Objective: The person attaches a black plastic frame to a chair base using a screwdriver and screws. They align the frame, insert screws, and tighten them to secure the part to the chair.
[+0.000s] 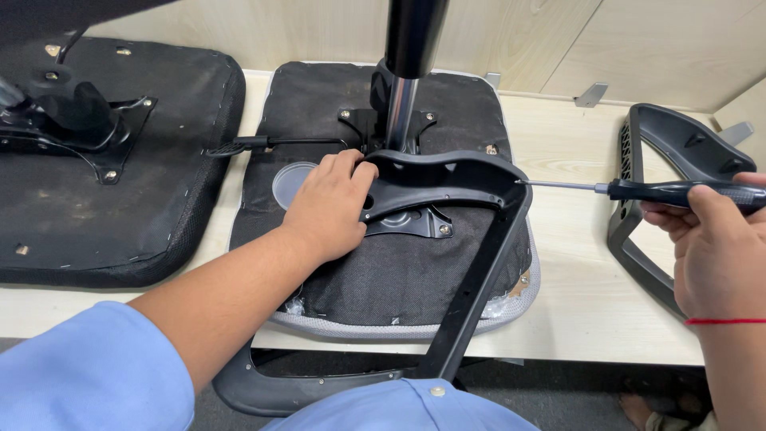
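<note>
An upturned office-chair seat [399,279] lay on the pale wooden bench [574,295], its black fabric underside facing up, with the gas-lift column [403,88] standing from the mechanism plate at its middle. The left hand [329,209] was closed over the inner end of a black plastic armrest frame [447,185], pressing its mounting bracket down against the seat beside the column; the frame's long bar ran toward the near edge and hung past the bench. The right hand [718,255], a red thread at its wrist, was wrapped around the dark handle of a screwdriver [638,190] held level, its thin shaft reaching left so that the tip met the outer right corner of the armrest frame.

A second armrest [662,199] lay on its side just beyond the right hand, and another upturned seat [112,160] sat to the far left with its own mechanism attached.

The likely trouble lay at the tip. Because the driver came in sideways on a long shaft, it could slip off the screw head and scrape the plastic or mar the head. If the left hand eased its pressure, the overhanging bar could lever the bracket off its hole, and the screw might then start crooked.
</note>
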